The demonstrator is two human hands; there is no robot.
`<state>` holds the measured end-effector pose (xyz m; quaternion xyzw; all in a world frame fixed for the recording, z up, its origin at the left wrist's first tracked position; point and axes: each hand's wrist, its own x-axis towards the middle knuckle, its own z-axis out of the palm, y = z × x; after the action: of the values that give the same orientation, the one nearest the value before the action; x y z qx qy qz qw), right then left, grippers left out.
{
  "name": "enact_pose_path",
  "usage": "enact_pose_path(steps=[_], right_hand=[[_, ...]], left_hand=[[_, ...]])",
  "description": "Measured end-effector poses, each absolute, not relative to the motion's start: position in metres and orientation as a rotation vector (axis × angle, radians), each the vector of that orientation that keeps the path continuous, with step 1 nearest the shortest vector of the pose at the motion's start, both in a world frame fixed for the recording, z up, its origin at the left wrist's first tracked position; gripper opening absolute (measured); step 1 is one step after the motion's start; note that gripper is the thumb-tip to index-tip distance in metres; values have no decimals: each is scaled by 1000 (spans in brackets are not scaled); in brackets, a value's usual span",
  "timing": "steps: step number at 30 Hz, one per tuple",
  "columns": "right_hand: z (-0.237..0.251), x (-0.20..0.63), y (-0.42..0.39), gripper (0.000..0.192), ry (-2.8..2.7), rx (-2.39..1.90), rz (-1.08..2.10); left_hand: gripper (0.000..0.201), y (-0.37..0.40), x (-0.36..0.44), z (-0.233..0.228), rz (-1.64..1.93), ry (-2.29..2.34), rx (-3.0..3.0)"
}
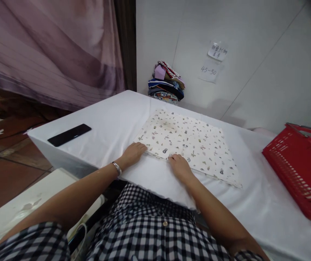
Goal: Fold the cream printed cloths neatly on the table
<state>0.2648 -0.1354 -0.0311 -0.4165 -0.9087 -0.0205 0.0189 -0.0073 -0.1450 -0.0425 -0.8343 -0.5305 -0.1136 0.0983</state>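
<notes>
A folded cream-white cloth [188,139] with small printed motifs lies flat on the white-covered table. My left hand [134,153], with a silver bracelet at the wrist, is at the cloth's near left corner, its fingers closed on the edge. Farther along the same near edge, my right hand [180,167] has its fingers curled and pressed on the fabric; its thumb is partly hidden. The layered edge of the cloth shows between the two hands.
A black phone [69,135] lies on the table [106,119] at the left. A red plastic basket [299,170] stands at the right edge. Stacked folded fabrics [166,83] sit against the wall, near paper notes [209,70]. A pinkish curtain [62,47] hangs at the left.
</notes>
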Motion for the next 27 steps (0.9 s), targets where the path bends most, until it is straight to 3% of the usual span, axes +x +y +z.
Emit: enact_pose_path(steps=[18, 27], right_hand=[[-47, 267, -144, 25, -2654, -1020, -74], [-43, 264, -144, 25, -2669, -1075, -147]], left_hand=[[34, -154, -17, -42, -633, -1608, -2410], [42, -149, 36, -34, -494, -1384, -2524]])
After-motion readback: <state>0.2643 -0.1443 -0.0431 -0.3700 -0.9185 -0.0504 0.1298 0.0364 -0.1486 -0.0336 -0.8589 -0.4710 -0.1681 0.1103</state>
